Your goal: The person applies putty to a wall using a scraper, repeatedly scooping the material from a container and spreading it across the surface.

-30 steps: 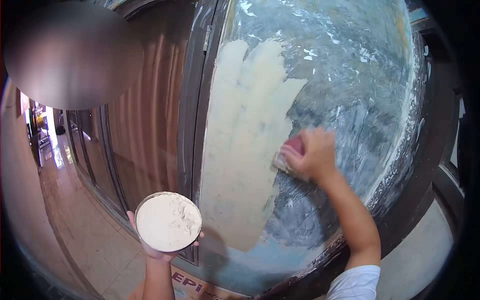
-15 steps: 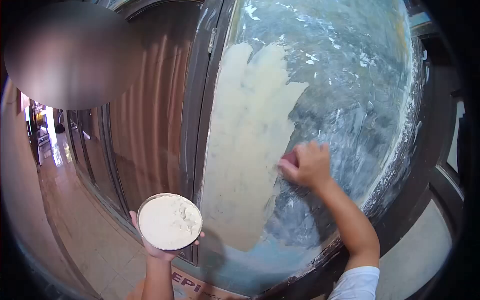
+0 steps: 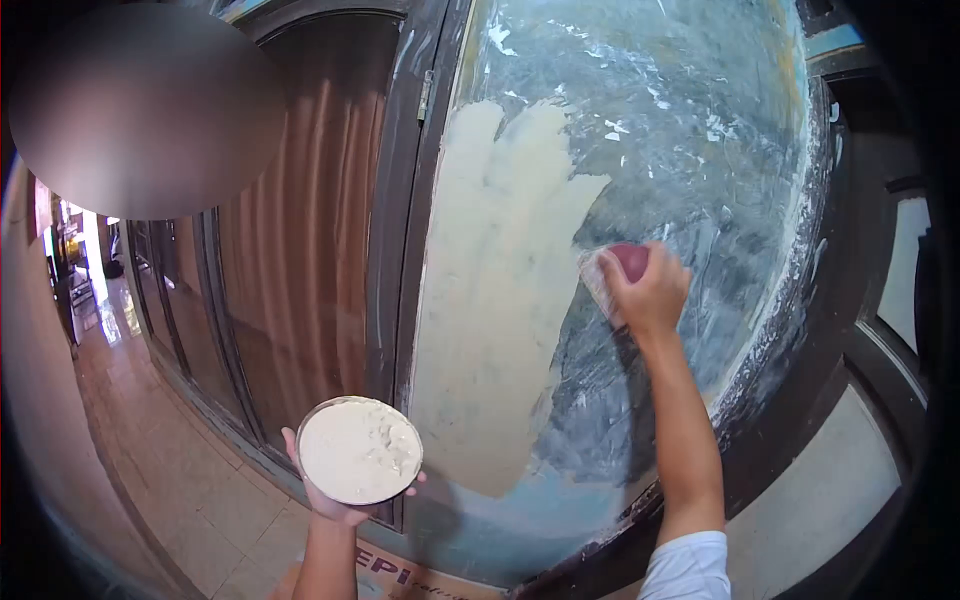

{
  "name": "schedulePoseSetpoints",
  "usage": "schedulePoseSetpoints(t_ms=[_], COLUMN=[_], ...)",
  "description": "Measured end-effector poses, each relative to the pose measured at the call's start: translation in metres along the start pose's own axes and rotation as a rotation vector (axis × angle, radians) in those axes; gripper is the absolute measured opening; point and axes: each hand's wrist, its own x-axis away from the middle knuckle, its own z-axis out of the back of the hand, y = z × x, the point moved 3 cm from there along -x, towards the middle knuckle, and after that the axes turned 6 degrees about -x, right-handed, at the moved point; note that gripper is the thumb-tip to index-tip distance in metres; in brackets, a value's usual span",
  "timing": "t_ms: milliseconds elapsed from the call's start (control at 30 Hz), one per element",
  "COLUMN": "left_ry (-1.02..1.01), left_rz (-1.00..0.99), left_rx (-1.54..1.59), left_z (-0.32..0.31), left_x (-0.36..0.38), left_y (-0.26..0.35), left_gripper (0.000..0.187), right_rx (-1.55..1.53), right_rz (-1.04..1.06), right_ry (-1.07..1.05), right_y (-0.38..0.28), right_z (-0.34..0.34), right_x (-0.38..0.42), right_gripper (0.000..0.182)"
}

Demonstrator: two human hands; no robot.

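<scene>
My left hand [image 3: 330, 505] supports a round bowl [image 3: 360, 450] from below, its fingers showing around the rim. Smooth cream-coloured putty fills the bowl, roughened on its right side. In my right hand [image 3: 655, 290] is a putty scraper with a dark red grip [image 3: 630, 262]; its pale, putty-smeared blade [image 3: 597, 283] points left. The blade overlaps the right edge of a cream putty coat [image 3: 500, 300] on the wall. To the right, the wall surface [image 3: 690, 180] is bluish grey, scuffed and flecked with white.
Left of the wall runs a dark door frame [image 3: 405, 200] with a hinge, beside glass backed by a brown curtain [image 3: 300, 270]. Dark wooden panelling [image 3: 850, 330] stands at the right. Below lie a tiled floor [image 3: 200, 480] and printed cardboard [image 3: 400, 575] marked "EPI".
My right hand has moved up and slightly right with the scraper, and its blade now shows. My left hand and the bowl appear a little further right and lower.
</scene>
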Motion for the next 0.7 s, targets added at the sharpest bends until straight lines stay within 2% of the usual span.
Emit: schedulePoseSetpoints(t_ms=[33,100,133,200,267,300,333,400,500,533,633,667,700], left_ry=[0.027,0.028,0.033,0.053,-0.050,-0.066,-0.089,-0.143,-0.101,-0.100,-0.044,-0.115,-0.186], left_rz=[0.022,0.069,0.069,0.197,0.269,0.299,0.323,0.340,0.368,0.398,0.426,0.423,0.419], left_rx=[-0.010,-0.071,-0.068,0.002,0.105,0.119,0.128,0.162,0.224,0.155,0.164,0.240,0.315], left_z=[-0.005,-0.001,0.001,0.005,0.013,0.016,0.019,0.020,0.018,0.020,0.022,0.021,0.021], left_x=[0.000,-0.001,-0.002,-0.002,-0.007,-0.007,-0.008,-0.003,0.009,0.014,0.028,0.032,0.036], left_y=[-0.003,-0.005,-0.008,-0.021,-0.034,-0.040,-0.044,-0.047,-0.047,-0.045,-0.045,-0.046,-0.045], left_gripper=[0.119,0.120,0.120,0.119,0.115,0.113,0.112,0.111,0.109,0.110,0.111,0.111,0.112], right_rx=[0.008,-0.394,-0.486,-0.608,-0.748,-0.812,-0.850,-0.921,-0.809,-0.800,-0.768,-0.763,-0.833], right_rz=[-0.003,-0.402,-0.445,-0.488,-0.592,-0.633,-0.691,-0.666,-0.693,-0.707,-0.908,-0.923,-1.030], right_ry=[-0.004,-0.125,-0.299,-0.644,-1.069,-1.207,-1.264,-1.267,-1.305,-1.306,-1.310,-1.312,-1.356], right_y=[-0.007,-0.025,-0.041,-0.075,-0.101,-0.111,-0.125,-0.140,-0.140,-0.139,-0.131,-0.122,-0.110], right_z=[0.010,0.027,0.034,0.037,0.030,0.020,0.026,0.029,0.033,0.035,0.048,0.047,0.045], right_x=[-0.002,0.000,0.008,0.041,0.086,0.115,0.127,0.157,0.199,0.207,0.233,0.254,0.286], right_gripper=[0.056,0.056,0.056,0.054,0.059,0.061,0.062,0.059,0.053,0.053,0.046,0.046,0.044])
